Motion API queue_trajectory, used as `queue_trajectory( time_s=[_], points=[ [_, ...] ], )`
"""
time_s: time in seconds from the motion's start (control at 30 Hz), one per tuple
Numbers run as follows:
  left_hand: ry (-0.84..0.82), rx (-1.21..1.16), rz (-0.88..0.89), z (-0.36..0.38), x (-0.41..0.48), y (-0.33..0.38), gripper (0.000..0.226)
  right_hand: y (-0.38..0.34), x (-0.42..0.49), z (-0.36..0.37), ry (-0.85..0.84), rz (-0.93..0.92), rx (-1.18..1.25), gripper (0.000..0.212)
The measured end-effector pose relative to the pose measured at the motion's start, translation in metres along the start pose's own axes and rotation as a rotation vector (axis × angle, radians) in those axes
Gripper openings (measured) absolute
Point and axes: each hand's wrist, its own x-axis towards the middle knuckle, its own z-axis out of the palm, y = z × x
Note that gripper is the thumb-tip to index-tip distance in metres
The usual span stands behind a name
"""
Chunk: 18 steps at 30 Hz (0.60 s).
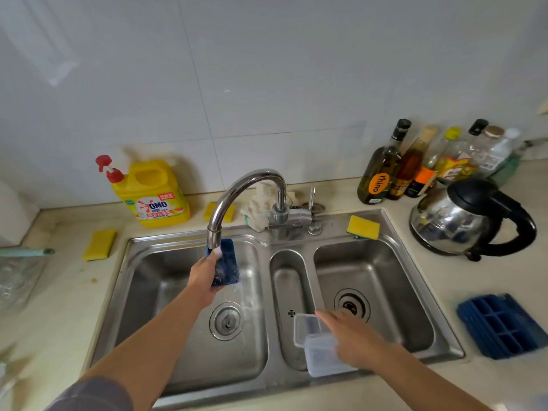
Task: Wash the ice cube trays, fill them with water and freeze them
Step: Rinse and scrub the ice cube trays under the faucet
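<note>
Only one view here, the head cam, looking down at a steel sink [332,225] with three basins. The left hand [204,277] has its fingers wrapped round a blue ice tray [226,262] over the left basin. The tray stands on end, long axis running up and down, top end right at the spout of the faucet [246,185], and water's splashing off the bottom. The right hand [355,339] is over a clear plastic box [321,358] at the narrow middle basin. Its fingers look stretched out toward the faucet, but it's blurry and the thumb's hidden, so can't tell if it's actually gripping it. More blue trays sit in a stack [501,324] on the counter right of the sink, cells up, long axis slanting away from the sink; definitely more than one, exact number not readable. Counted three yellow sponges: one on the left counter [99,244], one behind the faucet [218,212], one on the back rim [363,226]. Also one yellow detergent jug [154,197], one kettle [471,218] and a huddle of bottles [430,161] at the wall.
</note>
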Motion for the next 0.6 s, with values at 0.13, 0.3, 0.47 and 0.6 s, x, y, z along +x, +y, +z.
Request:
queue_trajectory(
  time_s=[0.13, 0.3, 0.47, 0.6],
  points=[
    [0.006, -0.03, -0.006, 0.001, -0.003, -0.004, 0.041, 0.009, -0.009, 0.014, 0.018, -0.038, -0.088, 0.087],
    [0.06, -0.082, -0.005, 0.005, -0.013, -0.008, 0.035, 0.019, -0.017, 0.03, 0.037, -0.06, -0.105, 0.09],
    [0.08, -0.104, -0.007, 0.007, -0.022, -0.012, 0.044, 0.025, -0.023, 0.04, 0.039, -0.07, -0.14, 0.095],
    [0.069, -0.122, -0.006, 0.008, -0.027, -0.013, 0.049, 0.026, -0.025, 0.041, 0.048, -0.09, -0.136, 0.095]
  ],
)
